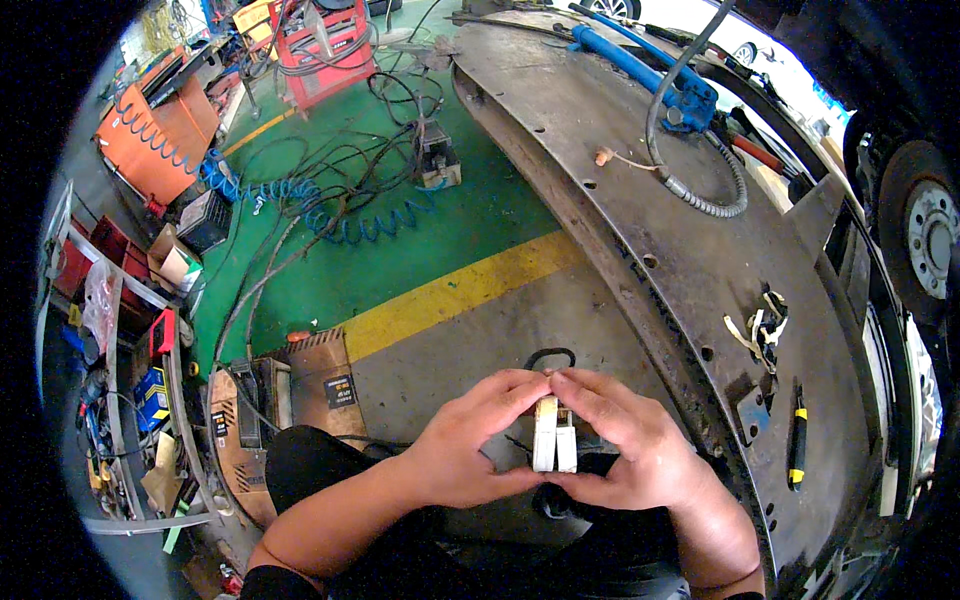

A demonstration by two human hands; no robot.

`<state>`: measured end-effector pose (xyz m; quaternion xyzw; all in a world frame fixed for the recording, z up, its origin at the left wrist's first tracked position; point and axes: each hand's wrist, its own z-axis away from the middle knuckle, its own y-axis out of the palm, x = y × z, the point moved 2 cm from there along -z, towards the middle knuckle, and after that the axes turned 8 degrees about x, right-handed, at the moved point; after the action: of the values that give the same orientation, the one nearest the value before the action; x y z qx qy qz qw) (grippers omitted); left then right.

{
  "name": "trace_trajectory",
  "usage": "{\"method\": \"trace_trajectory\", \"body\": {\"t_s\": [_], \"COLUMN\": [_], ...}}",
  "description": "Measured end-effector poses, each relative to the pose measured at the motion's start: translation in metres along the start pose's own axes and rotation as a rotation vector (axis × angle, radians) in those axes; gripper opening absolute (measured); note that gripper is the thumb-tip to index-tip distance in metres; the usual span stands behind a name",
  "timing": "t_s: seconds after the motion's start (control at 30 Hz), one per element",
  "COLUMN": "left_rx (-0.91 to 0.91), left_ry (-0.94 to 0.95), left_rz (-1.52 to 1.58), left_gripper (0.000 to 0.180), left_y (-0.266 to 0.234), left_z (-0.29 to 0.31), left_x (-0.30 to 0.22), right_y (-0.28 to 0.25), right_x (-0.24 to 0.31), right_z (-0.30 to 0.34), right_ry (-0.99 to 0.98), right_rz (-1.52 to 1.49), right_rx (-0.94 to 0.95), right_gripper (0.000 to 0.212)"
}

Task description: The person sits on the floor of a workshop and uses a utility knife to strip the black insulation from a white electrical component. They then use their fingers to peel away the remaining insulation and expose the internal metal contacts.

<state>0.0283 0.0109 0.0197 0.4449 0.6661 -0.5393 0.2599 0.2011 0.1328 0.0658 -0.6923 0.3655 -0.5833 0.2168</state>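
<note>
Both my hands meet in front of me around a small white block-shaped piece (545, 440), with a narrower white part beside it and a yellowish patch at its upper end. My left hand (468, 440) grips it from the left, and my right hand (640, 445) closes on it from the right. The fingertips touch at the top, while the thumbs press at the lower edge. A black loop of cable or strap (550, 355) shows just beyond the fingers; whether it joins the white piece is hidden.
To the right runs a long metal bench (600, 120) bearing a yellow-black utility knife (798, 440), tangled black-and-white scraps (765, 335), a blue hydraulic cylinder (620, 60) and a grey hose (715, 208). Cables (330, 200) sprawl over the green floor. Left stands a cluttered shelf (180, 400); cardboard (310, 380) lies nearby.
</note>
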Motion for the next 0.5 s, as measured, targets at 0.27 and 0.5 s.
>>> {"method": "trace_trajectory", "body": {"t_s": [0.27, 0.5], "left_rx": [-0.024, 0.028], "left_ry": [0.025, -0.05], "left_rz": [0.103, 0.303], "left_gripper": [0.085, 0.086], "left_y": [-0.0045, -0.0038], "left_z": [-0.0018, -0.0031], "left_x": [0.0006, 0.0013], "right_y": [0.0037, 0.005], "right_x": [-0.0007, -0.0039], "right_z": [-0.0005, -0.0003], "right_ry": [-0.024, -0.018], "right_rz": [0.048, 0.037], "right_rx": [-0.04, -0.064], "right_gripper": [0.084, 0.078]}}
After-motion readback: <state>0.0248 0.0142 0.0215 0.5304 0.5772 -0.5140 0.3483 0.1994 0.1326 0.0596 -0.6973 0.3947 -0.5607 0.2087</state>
